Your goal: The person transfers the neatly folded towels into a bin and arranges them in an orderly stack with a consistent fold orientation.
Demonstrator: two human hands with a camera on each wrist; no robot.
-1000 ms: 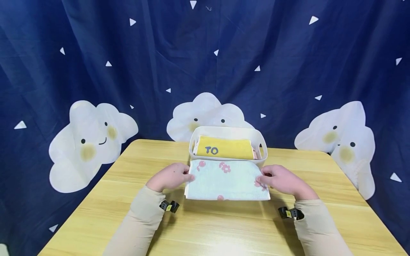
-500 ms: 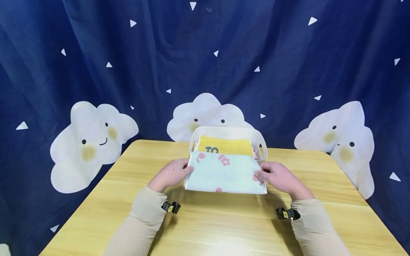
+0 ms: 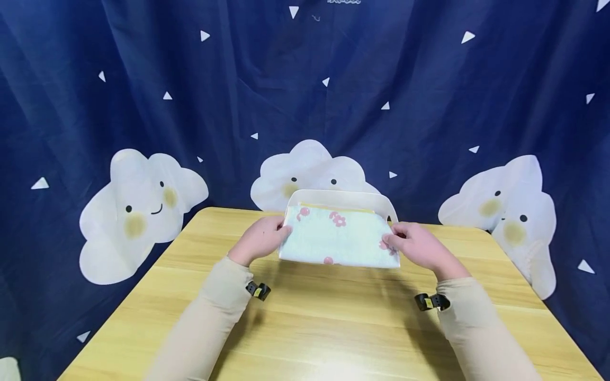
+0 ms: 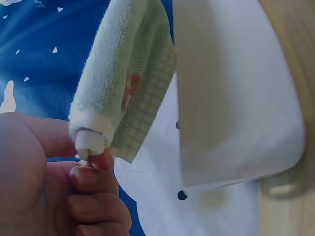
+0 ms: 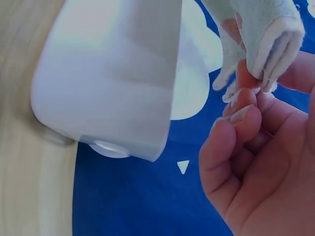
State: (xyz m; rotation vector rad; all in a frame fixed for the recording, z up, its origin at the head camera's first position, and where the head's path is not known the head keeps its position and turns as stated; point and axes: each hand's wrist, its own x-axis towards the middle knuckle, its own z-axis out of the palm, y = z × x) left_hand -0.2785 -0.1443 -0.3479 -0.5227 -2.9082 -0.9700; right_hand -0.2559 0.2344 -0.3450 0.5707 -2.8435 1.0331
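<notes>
Left grip (image 3: 261, 241), right grip (image 3: 415, 247) pinching (arms outstretched).

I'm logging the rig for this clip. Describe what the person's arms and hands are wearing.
Both arms wear long, plain beige sleeves reaching the wrists. The left hand and right hand are bare, with no gloves or rings showing. Under each wrist sits a small black clip-like device with a yellow mark: the left wrist device and the right wrist device. No cables show.
</notes>
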